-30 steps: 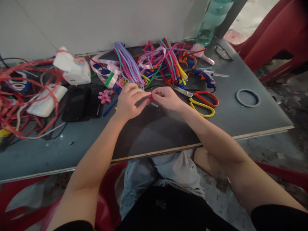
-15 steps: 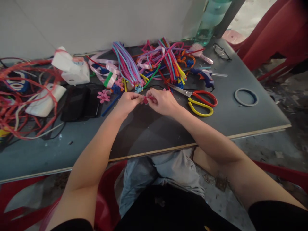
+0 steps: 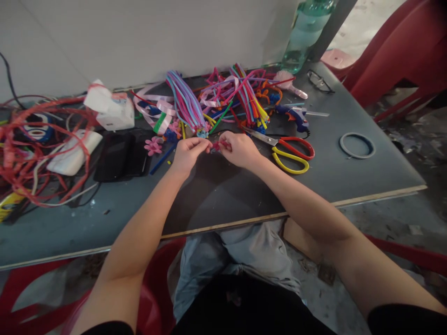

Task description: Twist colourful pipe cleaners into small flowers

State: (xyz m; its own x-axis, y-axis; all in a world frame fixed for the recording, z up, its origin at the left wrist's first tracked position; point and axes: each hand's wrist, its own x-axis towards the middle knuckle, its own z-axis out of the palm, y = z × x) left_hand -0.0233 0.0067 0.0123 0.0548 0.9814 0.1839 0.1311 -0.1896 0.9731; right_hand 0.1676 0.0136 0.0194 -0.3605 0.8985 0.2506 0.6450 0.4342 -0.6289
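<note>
My left hand (image 3: 187, 154) is closed in a pinch on a small pink pipe-cleaner piece (image 3: 215, 147) above the table. From the other side, the closed fingers of my right hand (image 3: 240, 150) grip the same piece, and they hide much of its shape. Just beyond my fingertips lie a bundle of pink, blue and purple pipe cleaners (image 3: 186, 102) and a small light-blue pipe-cleaner flower (image 3: 202, 132). A pink pipe-cleaner flower (image 3: 153, 146) rests left of my left hand. Scissors (image 3: 284, 148) with red and yellow handles lie right of my right hand.
Behind are a multicoloured pipe-cleaner bundle (image 3: 249, 100), ribbon (image 3: 162, 107), glue gun (image 3: 296, 116), hairbrush (image 3: 291, 83), glasses (image 3: 319, 81) and green bottle (image 3: 305, 35). A grey ring (image 3: 356, 145) lies right. Dark phones (image 3: 120, 158), a white box (image 3: 115, 111) and tangled red cord (image 3: 17, 153) are left.
The camera view has tilted slightly, so the table things appear a little lower. Both hands keep their pinch on the pink pipe-cleaner piece, with only slight finger movement.
</note>
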